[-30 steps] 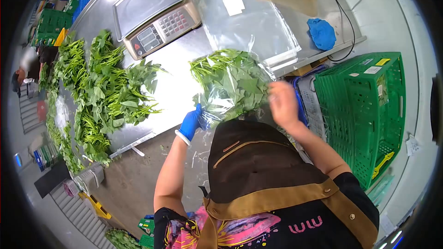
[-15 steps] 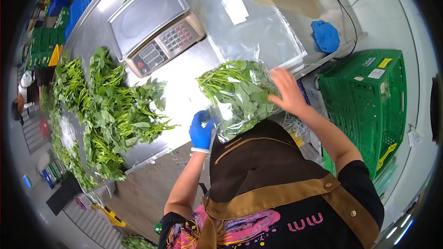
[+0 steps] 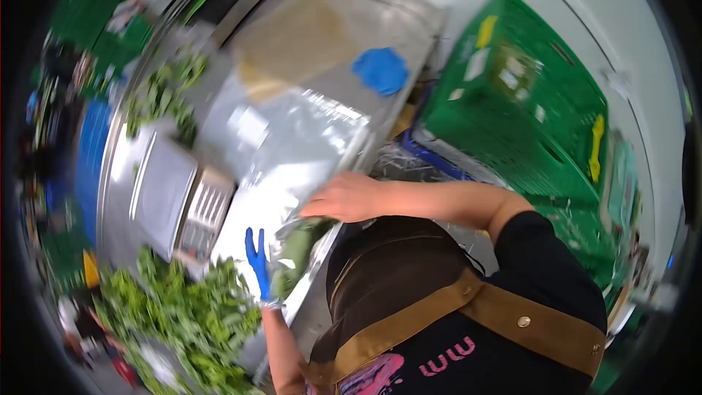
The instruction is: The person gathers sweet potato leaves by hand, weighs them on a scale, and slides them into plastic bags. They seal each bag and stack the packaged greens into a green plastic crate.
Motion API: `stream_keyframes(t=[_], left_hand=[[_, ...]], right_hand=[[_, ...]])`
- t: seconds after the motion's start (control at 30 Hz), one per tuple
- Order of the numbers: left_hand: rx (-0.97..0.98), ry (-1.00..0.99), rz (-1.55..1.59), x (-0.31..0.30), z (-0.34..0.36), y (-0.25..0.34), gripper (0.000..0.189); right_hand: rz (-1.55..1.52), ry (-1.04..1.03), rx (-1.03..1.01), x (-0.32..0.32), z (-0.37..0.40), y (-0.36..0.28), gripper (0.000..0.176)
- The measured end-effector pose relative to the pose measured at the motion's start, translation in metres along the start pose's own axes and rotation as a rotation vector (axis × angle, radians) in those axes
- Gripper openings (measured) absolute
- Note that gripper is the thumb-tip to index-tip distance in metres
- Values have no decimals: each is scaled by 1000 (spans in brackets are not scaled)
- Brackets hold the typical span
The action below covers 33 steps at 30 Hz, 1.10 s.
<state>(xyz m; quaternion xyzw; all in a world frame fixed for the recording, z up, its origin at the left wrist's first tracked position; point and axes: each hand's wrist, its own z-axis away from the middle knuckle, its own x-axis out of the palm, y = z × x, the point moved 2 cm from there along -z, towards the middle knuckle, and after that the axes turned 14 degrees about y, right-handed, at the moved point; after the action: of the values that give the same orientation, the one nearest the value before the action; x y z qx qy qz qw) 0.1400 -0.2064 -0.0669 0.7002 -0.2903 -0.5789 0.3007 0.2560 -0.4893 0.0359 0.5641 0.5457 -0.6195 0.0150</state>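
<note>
My left hand (image 3: 258,262), in a blue glove, is at the table's front edge, two fingers stretched out and apart. Just right of it lies a clear bag with leafy greens (image 3: 295,254), partly hidden by glare. My bare right hand (image 3: 342,197) rests over the upper end of this bag, its fingers pressed together; their tips and what they may grip are blurred. A pile of loose greens (image 3: 179,306) lies left of my left hand. Above it stands a scale (image 3: 165,192) with a metal plate. Flat clear bags (image 3: 296,135) lie beyond my right hand.
Green crates (image 3: 512,117) stand to the right of the metal table (image 3: 398,11). On the table are a blue crumpled item (image 3: 380,71), a brown sheet (image 3: 292,44) and more greens (image 3: 164,95) at the back. A person (image 3: 77,325) is at the far left.
The view has turned toward the right. The bagged greens now lie lower and close to the table edge. My right hand has moved across to the bag's upper end, and my left fingers have straightened.
</note>
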Motion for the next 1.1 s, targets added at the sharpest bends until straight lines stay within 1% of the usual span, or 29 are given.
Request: stream_keyframes(t=[0.07,0.1,0.13,0.2,0.23,0.27,0.3,0.33,0.4,0.47,0.5,0.53,0.63,0.67,0.73,0.77,0.83,0.87,0.9,0.93,0.97,1.0,1.03,1.07,1.1], left_hand=[[-149,-122,185,8,-11,14,60],[-231,-175,269,11,-15,21,56],[-499,-127,520,14,-27,59,49],[-394,-153,881,37,-42,71,37],[-457,-159,931,48,-56,116,28],[-474,-192,906,62,-66,132,25],[-462,-206,872,78,-74,151,28],[-450,-214,833,94,-82,170,32],[-535,-237,981,131,-93,208,29],[-443,-330,1081,158,-107,257,38],[-413,-420,1117,172,-113,267,45],[-412,-430,1130,185,-117,284,42],[-402,-487,1167,216,-125,331,39],[-389,-486,1115,228,-128,335,39],[-310,-564,968,250,-131,347,39],[-287,-595,895,257,-133,359,39],[-120,-510,943,250,-139,403,39],[-47,-450,961,246,-141,416,39],[-126,-387,1043,250,-144,406,37],[-163,-430,1009,249,-145,397,35],[-209,-445,970,241,-147,384,34],[-265,-434,930,228,-148,364,33],[-211,-368,848,229,-146,342,31],[-285,-320,871,228,-139,322,30],[-291,-280,836,231,-130,294,29]], right_hand=[[-241,199,1,-44,-3,10,20],[-251,253,19,-74,-1,13,23],[-252,214,121,-109,4,15,25],[-54,324,197,-174,29,17,29],[-201,489,281,-207,49,19,29],[-358,641,354,-237,75,26,30],[-290,760,340,-257,108,52,42],[-582,1003,293,-267,144,79,57],[-736,1068,632,-267,201,94,79],[-862,1035,759,-240,236,85,92],[-1059,1050,767,-226,245,79,93],[-1256,1058,772,-220,253,75,95],[-1209,1230,717,-232,270,74,76],[-1228,1335,754,-237,281,79,68],[-1260,1541,822,-252,305,94,53],[-1262,1572,756,-267,314,95,35],[-1224,1749,866,-282,359,115,29],[-1199,1806,865,-291,384,129,29],[-1146,1825,838,-303,407,140,30],[-963,1909,827,-309,447,167,29],[-998,1881,762,-319,467,172,30],[-1004,1866,776,-324,504,201,31],[-834,1948,990,-330,509,206,40],[-796,1853,1019,-327,529,230,41],[-899,1612,983,-322,533,232,40]])
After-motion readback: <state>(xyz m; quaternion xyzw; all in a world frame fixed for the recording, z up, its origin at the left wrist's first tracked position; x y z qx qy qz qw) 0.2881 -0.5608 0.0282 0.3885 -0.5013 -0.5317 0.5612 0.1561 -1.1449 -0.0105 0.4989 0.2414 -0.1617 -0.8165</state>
